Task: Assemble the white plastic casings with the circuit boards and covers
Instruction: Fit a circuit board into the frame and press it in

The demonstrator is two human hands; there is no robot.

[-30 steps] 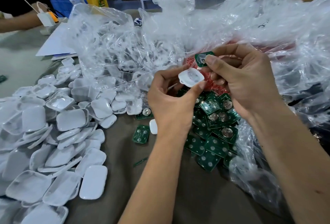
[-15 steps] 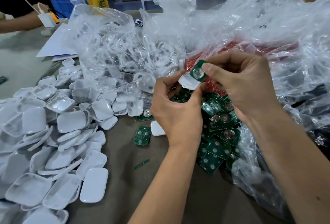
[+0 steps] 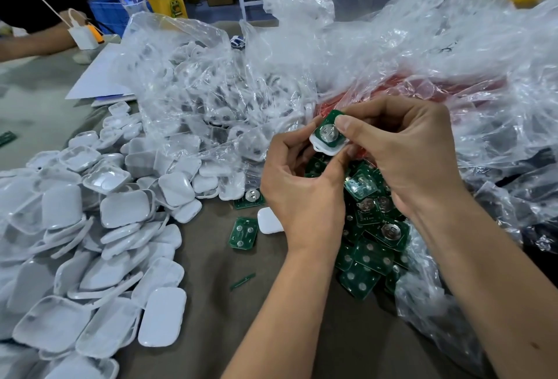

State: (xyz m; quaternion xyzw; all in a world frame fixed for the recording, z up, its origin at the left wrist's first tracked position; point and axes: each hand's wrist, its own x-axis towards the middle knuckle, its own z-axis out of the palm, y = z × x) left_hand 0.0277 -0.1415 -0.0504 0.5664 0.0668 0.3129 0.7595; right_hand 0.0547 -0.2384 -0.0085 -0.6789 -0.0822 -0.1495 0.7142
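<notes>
We find the left hand (image 3: pixel 302 194) with fingers curled round a white casing (image 3: pixel 324 146), held above the loose boards (image 3: pixel 374 236). The right hand (image 3: pixel 404 155) pinches a green circuit board (image 3: pixel 328 131) lying on that casing.

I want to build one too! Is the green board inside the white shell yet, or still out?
Partly in. The green board lies tilted on the white shell, its top corner sticking out above the rim.
</notes>
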